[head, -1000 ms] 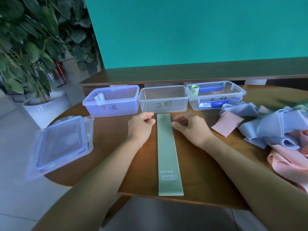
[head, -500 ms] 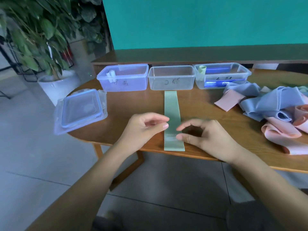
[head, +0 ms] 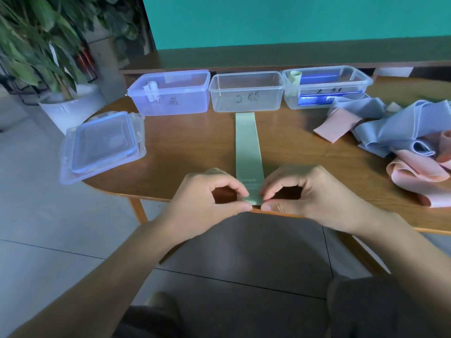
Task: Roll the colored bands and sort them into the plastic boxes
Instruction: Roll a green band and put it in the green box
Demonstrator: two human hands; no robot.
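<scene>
Early stage of rolling and sorting. A green band (head: 248, 152) lies flat on the table (head: 195, 152), running from the near edge at 6 o'clock straight toward the middle box (head: 246, 95) at 12 o'clock, its far end just short of that box. The left hand (head: 207, 198) and right hand (head: 307, 193) each pinch a near corner of the green band between thumb and forefinger at the table edge; no turn of the roll is visible yet, so the rolling appears only to be starting.

Done, as far as can be seen: one pale roll (head: 151, 90) sits in the left box (head: 170, 93) at 11 o'clock, and one greenish roll (head: 294, 80) stands in the right box (head: 327, 86) at 1 o'clock. The middle box looks empty.

Left: a loose heap of blue and pink bands (head: 395, 132) at 2 to 3 o'clock, unrolled and unsorted. A stack of lids (head: 102, 145) rests at 9 o'clock, overhanging the table edge.
</scene>
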